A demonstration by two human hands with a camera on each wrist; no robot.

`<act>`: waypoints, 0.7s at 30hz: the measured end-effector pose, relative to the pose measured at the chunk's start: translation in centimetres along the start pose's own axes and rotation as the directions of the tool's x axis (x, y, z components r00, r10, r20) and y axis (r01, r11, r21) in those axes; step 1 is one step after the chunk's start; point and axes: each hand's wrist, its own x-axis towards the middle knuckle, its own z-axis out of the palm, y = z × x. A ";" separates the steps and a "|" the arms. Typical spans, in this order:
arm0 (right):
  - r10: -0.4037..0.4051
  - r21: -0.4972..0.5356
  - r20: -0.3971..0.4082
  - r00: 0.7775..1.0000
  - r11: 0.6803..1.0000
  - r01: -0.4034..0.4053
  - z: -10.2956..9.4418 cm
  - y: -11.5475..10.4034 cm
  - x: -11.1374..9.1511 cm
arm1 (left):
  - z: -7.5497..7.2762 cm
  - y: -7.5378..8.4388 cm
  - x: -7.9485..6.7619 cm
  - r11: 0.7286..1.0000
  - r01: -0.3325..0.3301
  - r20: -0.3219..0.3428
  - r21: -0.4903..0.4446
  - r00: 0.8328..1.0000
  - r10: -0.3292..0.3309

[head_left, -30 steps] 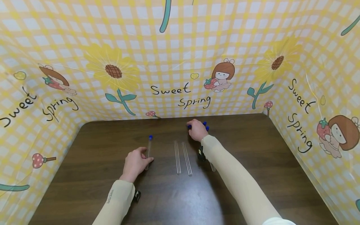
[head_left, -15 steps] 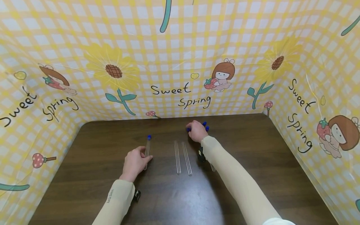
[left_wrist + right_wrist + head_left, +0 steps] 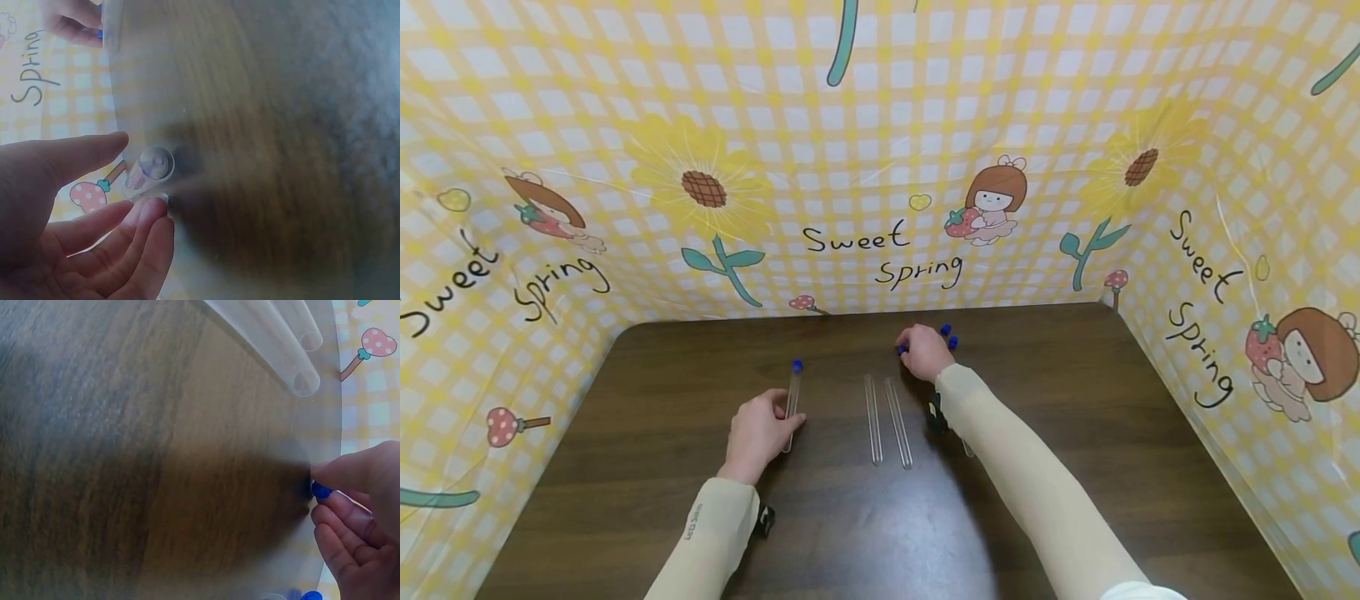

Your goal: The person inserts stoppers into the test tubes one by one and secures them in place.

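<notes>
A clear test tube (image 3: 793, 400) with a blue cap (image 3: 797, 365) on its far end lies on the table at the left. My left hand (image 3: 760, 432) is around it, thumb to one side and fingers to the other. In the left wrist view the tube's rounded end (image 3: 157, 163) shows between them, with a gap beside the thumb. At the back, my right hand (image 3: 927, 353) pinches a loose blue cap (image 3: 322, 489) between thumb and fingers, low over the table. Two uncapped test tubes, one left (image 3: 873, 421) and one right (image 3: 898, 423), lie between the hands.
Two more blue caps, one farther back (image 3: 946, 330) and one nearer (image 3: 952, 342), sit just right of my right hand. Another tube (image 3: 967, 447) is mostly hidden under the right forearm. A yellow checked cloth (image 3: 850, 167) walls the brown table (image 3: 865, 533) at the back and sides.
The capped tube has shifted slightly left, and my left hand with it. My right hand has come slightly nearer with the blue cap, leaving the two other caps in fuller view.
</notes>
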 end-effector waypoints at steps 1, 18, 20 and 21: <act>-0.002 0.002 -0.006 1.000 1.000 0.002 0.0 0.0 0.0 | 0.0 0.0 0.0 1.000 -0.003 -0.007 0.005 1.000 0.003; 0.010 0.055 -0.023 1.000 0.998 -0.009 -0.7 -0.3 0.0 | 0.0 0.5 0.2 0.996 -0.082 -0.072 0.041 0.994 0.085; 0.012 0.064 -0.024 1.000 0.998 -0.010 -0.7 -0.3 -0.1 | 0.1 0.7 0.3 0.995 -0.088 -0.078 0.040 0.993 0.091; 0.012 0.070 -0.026 1.000 0.998 -0.011 -0.8 -0.3 -0.2 | 0.1 0.8 0.3 0.995 -0.089 -0.080 0.038 0.993 0.092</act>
